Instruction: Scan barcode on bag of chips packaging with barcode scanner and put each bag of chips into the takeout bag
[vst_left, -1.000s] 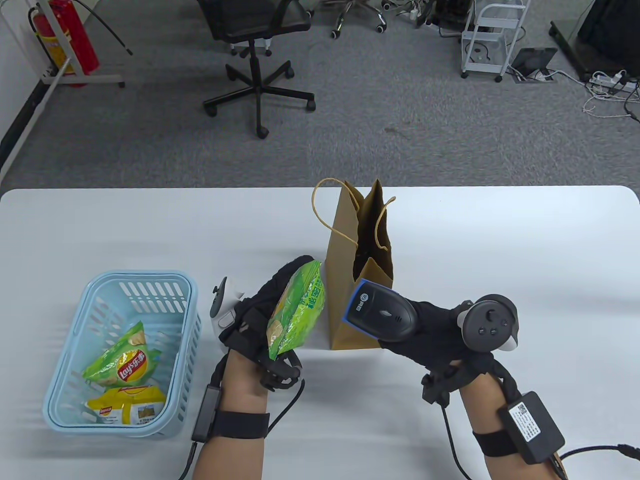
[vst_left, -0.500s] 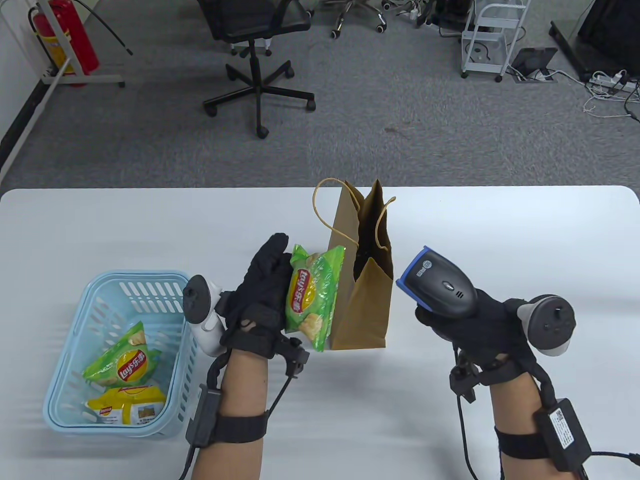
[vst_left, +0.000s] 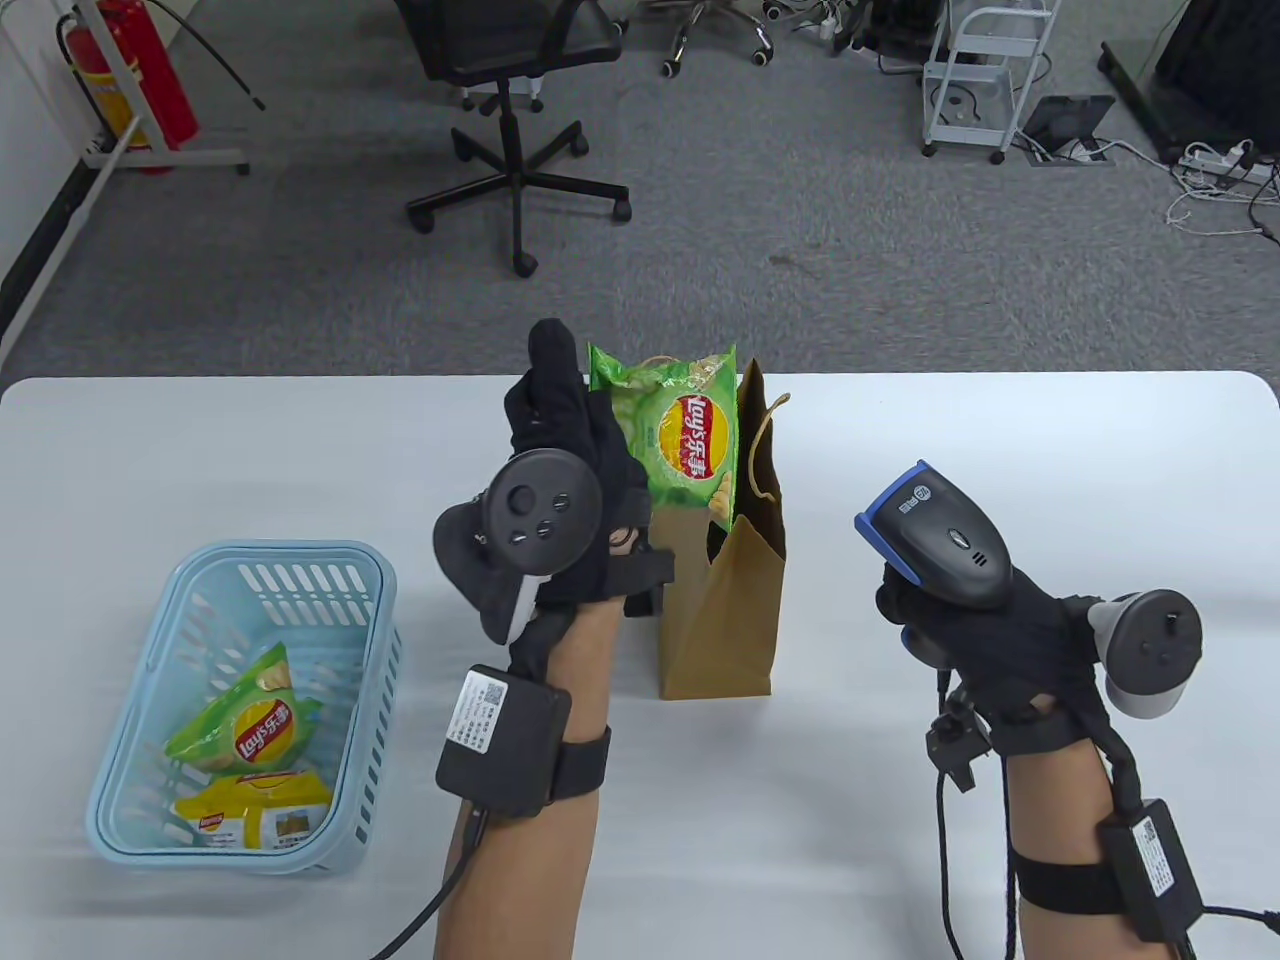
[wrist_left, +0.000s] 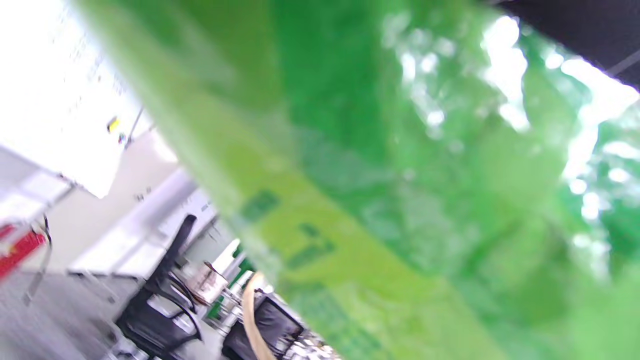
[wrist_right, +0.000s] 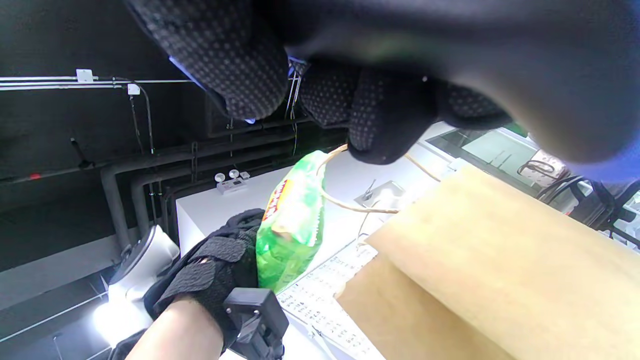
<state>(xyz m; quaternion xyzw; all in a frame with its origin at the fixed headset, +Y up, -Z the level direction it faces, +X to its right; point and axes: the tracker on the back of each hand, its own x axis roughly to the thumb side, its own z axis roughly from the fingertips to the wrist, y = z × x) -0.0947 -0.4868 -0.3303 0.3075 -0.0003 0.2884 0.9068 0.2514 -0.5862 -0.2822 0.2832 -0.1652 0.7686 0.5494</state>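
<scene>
My left hand (vst_left: 580, 450) holds a green bag of chips (vst_left: 675, 435) raised over the mouth of the brown paper takeout bag (vst_left: 725, 610), which stands upright mid-table. In the left wrist view the green bag of chips (wrist_left: 400, 175) fills the frame, blurred. The right wrist view shows the left hand (wrist_right: 210, 280) with the green bag of chips (wrist_right: 292, 220) beside the takeout bag (wrist_right: 480, 270). My right hand (vst_left: 985, 640) grips a black barcode scanner (vst_left: 935, 535) with a blue nose, to the right of the takeout bag.
A light blue basket (vst_left: 150, 700) at the front left holds a green chip bag (vst_left: 250, 720) and a yellow chip bag (vst_left: 250, 810). The table's far edge lies just behind the takeout bag. An office chair (vst_left: 510, 90) stands on the floor beyond.
My left hand lifted the green chip bag up and away, from beside the takeout bag to above its mouth, turning it upright. My right hand drew the scanner to the right.
</scene>
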